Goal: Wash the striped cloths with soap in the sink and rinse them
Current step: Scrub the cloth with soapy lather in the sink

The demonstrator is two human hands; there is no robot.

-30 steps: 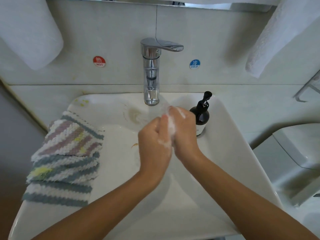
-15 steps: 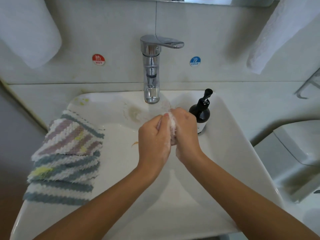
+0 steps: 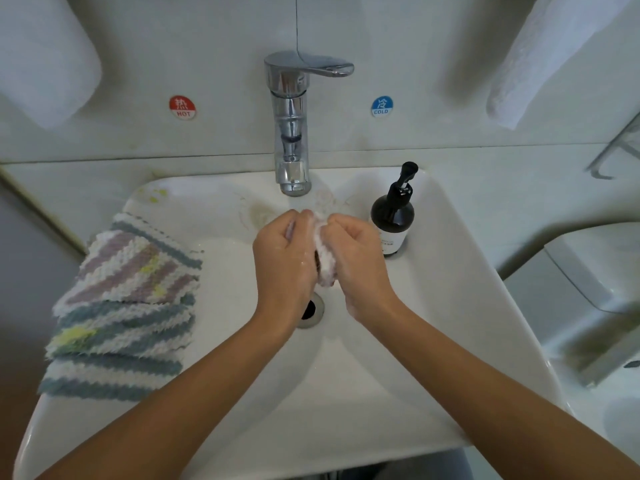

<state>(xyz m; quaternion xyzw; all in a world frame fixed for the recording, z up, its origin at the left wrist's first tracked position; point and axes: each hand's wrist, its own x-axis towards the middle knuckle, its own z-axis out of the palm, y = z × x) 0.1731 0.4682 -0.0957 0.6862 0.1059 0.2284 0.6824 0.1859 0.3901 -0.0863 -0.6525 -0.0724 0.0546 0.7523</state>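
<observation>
Filling the centre and lower frame: a white ceramic rectangular sink (image 3: 450, 306), with a round metal drain (image 3: 311, 311) low in the bowl, partly hidden behind the left wrist. Hanging at the upper left and upper right corners: white towels (image 3: 540, 57). Draped over the sink's left rim, at mid left of the frame: a stack of folded knitted striped cloths (image 3: 121, 306), the top one purple and white with yellow stains, those below grey-blue and white. Standing upright at upper centre: a chrome single-lever tap (image 3: 292, 133), spout over the bowl. Meeting just below the spout, above the drain: left hand (image 3: 282, 258) and right hand (image 3: 356, 258), knuckles up, fingers of both curled tightly round one small bunched white-and-pink soapy cloth (image 3: 323, 258) squeezed between them. Upright on the sink's back right ledge, just beside the right hand: a dark pump bottle with white label (image 3: 393, 216). On the wall either side of the tap: a round red HOT sticker (image 3: 182, 107) and a round blue COLD sticker (image 3: 381, 106).
</observation>
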